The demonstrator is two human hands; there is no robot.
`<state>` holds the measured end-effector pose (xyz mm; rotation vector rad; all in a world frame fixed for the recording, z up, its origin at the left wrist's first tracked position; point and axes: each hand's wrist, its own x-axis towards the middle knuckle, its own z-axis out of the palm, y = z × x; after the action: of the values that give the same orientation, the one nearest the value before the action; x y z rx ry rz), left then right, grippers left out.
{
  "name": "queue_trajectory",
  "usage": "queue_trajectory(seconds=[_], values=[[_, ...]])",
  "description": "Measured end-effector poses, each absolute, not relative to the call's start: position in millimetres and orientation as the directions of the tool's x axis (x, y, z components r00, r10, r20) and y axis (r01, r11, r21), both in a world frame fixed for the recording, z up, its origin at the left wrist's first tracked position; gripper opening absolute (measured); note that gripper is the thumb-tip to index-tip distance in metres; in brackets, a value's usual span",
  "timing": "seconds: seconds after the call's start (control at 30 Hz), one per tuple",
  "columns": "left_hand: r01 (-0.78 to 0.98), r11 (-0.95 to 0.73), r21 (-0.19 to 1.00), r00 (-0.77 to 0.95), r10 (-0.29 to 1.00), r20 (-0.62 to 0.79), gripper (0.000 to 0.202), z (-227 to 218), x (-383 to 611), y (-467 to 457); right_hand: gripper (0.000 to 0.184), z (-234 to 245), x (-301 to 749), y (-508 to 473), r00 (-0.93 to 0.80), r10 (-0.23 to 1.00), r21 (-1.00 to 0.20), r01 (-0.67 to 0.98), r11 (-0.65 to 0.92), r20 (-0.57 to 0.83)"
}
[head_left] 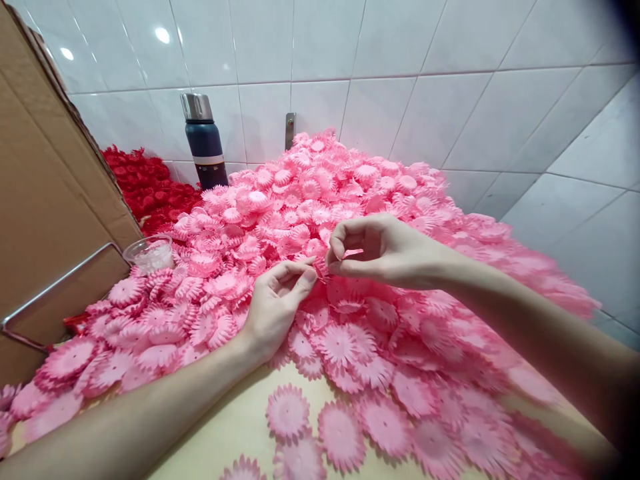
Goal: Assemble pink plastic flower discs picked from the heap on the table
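A great heap of pink fabric flower pieces [345, 347], round with fringed edges and many with a small centre hole, spreads around both hands. My left hand [273, 303] pinches a pink flower piece [321, 271] between thumb and fingertips, just above the heap. The piece is partly hidden and seen nearly edge-on. Close on its right, my right hand [383, 252] has thumb and forefinger pressed together at the piece's edge, its other fingers curled. Whether the right fingertips grip this piece or something thinner is too small to see.
A dark blue bottle [206, 147] with a steel cap stands behind the heap by the tiled wall [320, 47]. Red flower pieces [150, 187] lie at the back left. A clear plastic cup [150, 253] sits beside a cardboard box [55, 147]. The pale tabletop [225, 427] shows in front.
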<state>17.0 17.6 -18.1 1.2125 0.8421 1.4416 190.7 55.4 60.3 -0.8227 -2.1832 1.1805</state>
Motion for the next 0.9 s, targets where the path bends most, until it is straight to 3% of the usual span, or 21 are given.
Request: queue_trajectory(seconds=[0.33, 0.57, 0.9], values=[[-0.360, -0.133, 0.923, 0.099, 0.979, 0.180, 0.014, -19, 15, 17, 0.006, 65, 193, 55, -0.702, 0.690, -0.824, 0.279, 0.493, 0.175], [-0.423, -0.070, 0.904, 0.110, 0.986, 0.128, 0.014, -17, 17, 17, 0.014, 67, 195, 57, -0.683, 0.699, -0.700, 0.393, 0.596, 0.211], [-0.331, -0.172, 0.928, 0.096, 0.972, 0.215, 0.011, -17, 15, 15, 0.010, 69, 187, 45, -0.690, 0.685, -0.600, 0.451, 0.661, 0.236]])
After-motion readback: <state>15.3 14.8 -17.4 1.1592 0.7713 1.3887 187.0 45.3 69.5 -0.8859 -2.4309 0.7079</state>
